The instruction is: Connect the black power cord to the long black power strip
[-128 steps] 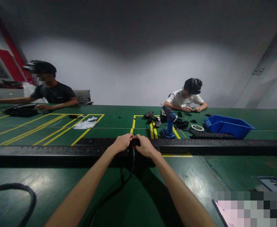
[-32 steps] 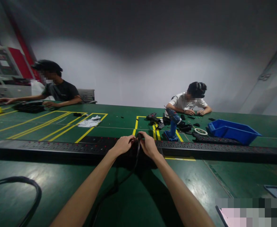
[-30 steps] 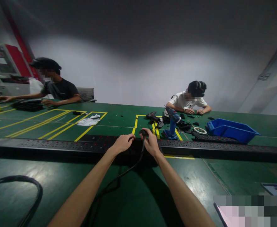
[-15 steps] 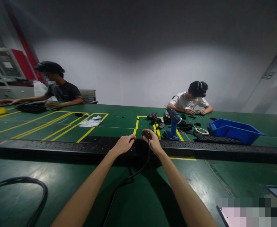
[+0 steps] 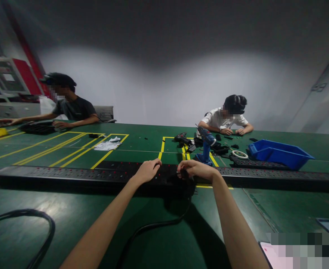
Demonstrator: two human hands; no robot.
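Note:
A long black power strip with rows of sockets and red dots lies across the green table. My left hand rests over its middle, fingers bent down around the strip's top and far edge. Just to the right, my right hand is closed on a dark plug at the end of a black cable. The plug is held low by the strip's near side; shadow and fingers hide most of it, so I cannot tell whether it touches a socket. From there the cable runs down toward me.
Behind the strip stands a blue cordless drill, with another drill and black parts near it. A blue bin, tape roll and papers lie farther back. A cable loop is at left. Two people sit opposite.
My right hand has turned over and moved right and down with the plug, from upright above the strip to palm-down. The cable has swung right. My left hand stays in place.

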